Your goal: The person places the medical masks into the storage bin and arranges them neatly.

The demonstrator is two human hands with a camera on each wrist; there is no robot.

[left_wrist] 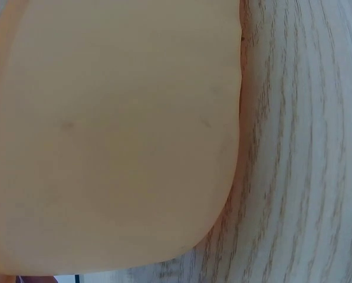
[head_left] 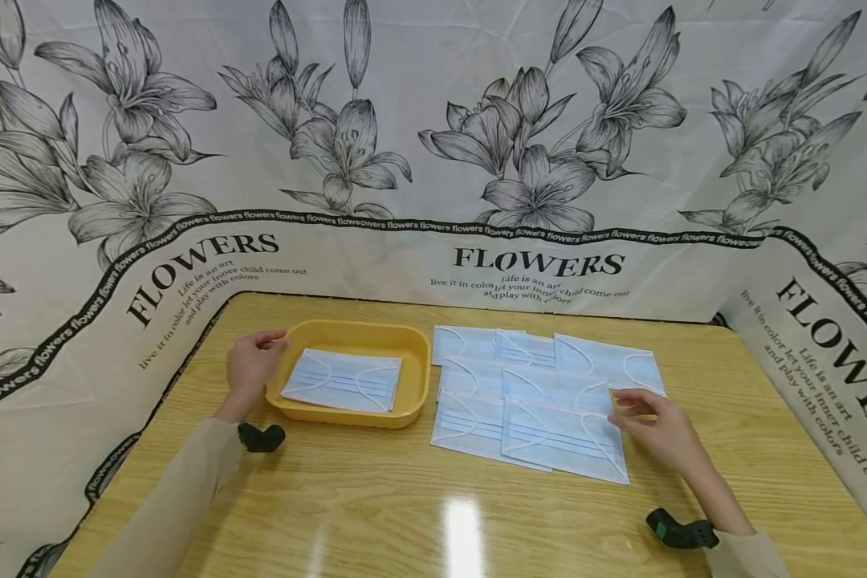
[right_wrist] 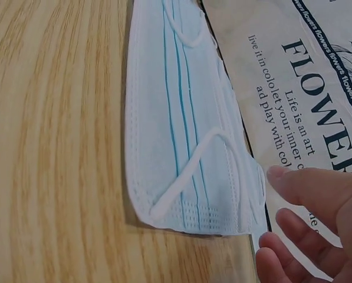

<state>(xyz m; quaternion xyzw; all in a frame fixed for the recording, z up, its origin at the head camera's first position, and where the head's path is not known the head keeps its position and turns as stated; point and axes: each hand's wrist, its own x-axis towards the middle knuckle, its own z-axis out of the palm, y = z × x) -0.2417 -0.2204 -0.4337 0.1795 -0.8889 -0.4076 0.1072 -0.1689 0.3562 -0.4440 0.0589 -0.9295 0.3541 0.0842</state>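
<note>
1. Head view: your left hand (head_left: pixel 251 365) rests against the left rim of the yellow tray (head_left: pixel 412 377), fingers curled on its edge, steadying it. One blue face mask (head_left: pixel 343 379) lies flat inside the tray. Your right hand (head_left: pixel 657 429) lies at the right edge of the overlapping pile of masks (head_left: pixel 542 401) on the table (head_left: pixel 405 514), fingers extended and relaxed, touching the top mask near its ear loop, not yet pinching anything.

2. Left wrist view: you see only the tray wall (left_wrist: pixel 117 135) close up and wood grain beside it. Your fingers are out of view here.

3. Right wrist view: your fingers (right_wrist: pixel 317 188) hover loosely just beside the corner of a mask (right_wrist: pixel 187 135), released and holding nothing. The printed backdrop (right_wrist: pixel 299 88) lies right behind it.

4. Risk, as a judgement: the masks overlap, so a flat pinch may lift two together, or a snagged ear loop may drag a neighbour. A loose hold on the rim could let the tray slide.
</note>
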